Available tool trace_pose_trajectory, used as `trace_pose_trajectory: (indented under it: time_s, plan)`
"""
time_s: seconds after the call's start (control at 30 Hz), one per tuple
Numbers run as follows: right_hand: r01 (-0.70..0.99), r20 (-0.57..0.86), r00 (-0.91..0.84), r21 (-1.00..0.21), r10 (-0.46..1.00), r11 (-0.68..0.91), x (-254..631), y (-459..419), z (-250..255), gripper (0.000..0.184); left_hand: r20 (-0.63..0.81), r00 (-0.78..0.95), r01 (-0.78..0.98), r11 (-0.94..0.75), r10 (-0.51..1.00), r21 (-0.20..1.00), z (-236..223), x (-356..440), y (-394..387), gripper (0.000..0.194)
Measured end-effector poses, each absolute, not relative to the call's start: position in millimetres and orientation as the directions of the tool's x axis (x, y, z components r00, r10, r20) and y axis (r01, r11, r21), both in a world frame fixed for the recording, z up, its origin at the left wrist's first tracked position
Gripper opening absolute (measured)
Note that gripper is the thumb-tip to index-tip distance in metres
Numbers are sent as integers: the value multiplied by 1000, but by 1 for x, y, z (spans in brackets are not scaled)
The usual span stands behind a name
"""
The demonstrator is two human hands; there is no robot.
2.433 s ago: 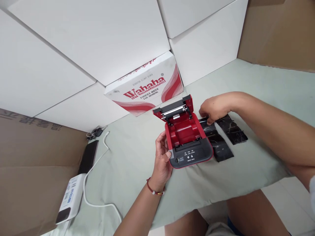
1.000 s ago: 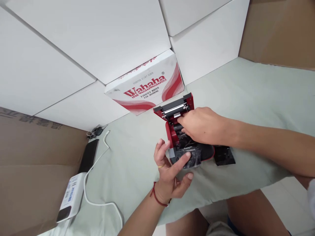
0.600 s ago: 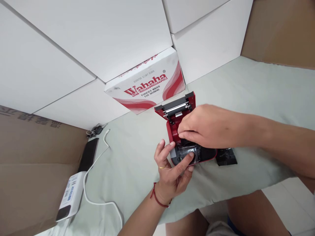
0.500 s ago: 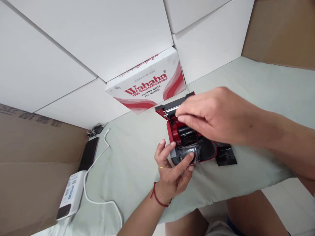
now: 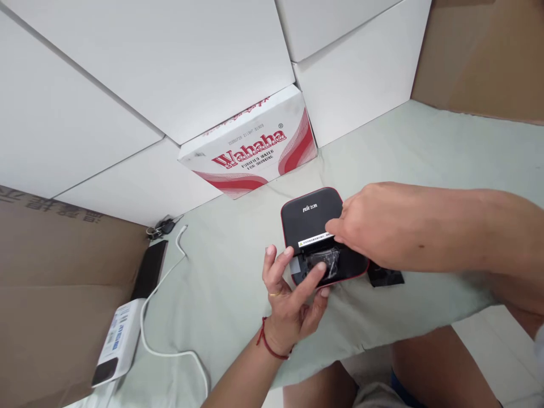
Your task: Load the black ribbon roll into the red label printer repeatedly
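A small black mini printer (image 5: 310, 218) with red edges and a white warning label stands on the cloth, its lid down. My left hand (image 5: 291, 294) grips its near left edge, one finger pressing a crinkled clear plastic film (image 5: 331, 262) that sticks out at the lid's front. My right hand (image 5: 374, 226) is closed with curled fingers over the lid's right side, thumb at the end of the white label. The inside of the printer is hidden, and the right fingertips are partly out of sight.
A black plastic packet (image 5: 385, 276) lies right of the printer. Behind stands a white-and-red Wahaha carton (image 5: 255, 150). At left are a white device (image 5: 119, 340), a black flat object (image 5: 149, 269), a white cable (image 5: 164, 352) and dark keys (image 5: 164, 226).
The printer's lid has swung down from raised to shut, with my right hand on it moving lower and nearer. My left hand keeps its place on the film and the front edge.
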State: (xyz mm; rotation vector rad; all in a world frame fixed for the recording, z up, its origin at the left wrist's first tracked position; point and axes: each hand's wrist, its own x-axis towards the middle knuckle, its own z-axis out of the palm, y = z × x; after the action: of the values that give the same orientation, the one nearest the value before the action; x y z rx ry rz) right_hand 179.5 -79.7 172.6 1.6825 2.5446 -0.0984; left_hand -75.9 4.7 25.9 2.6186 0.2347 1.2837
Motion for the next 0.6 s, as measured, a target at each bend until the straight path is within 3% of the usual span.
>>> trace_pose_trajectory:
  time_s: [0.13, 0.3, 0.6]
  plan:
    - [932, -128, -362, -18, 924, 362, 169, -80, 184, 21, 697, 614, -72, -853, 370, 517, 20, -78, 14, 75]
    - [931, -193, -363, -33, 912, 363, 165, -73, 189, 22, 570, 520, -80, -628, 636, 774, 17, -78, 17, 55]
    - [939, -215, -342, -57, 915, 338, 171, -65, 194, 12, 539, 613, -46, -655, 578, 754, 23, -79, 28, 40]
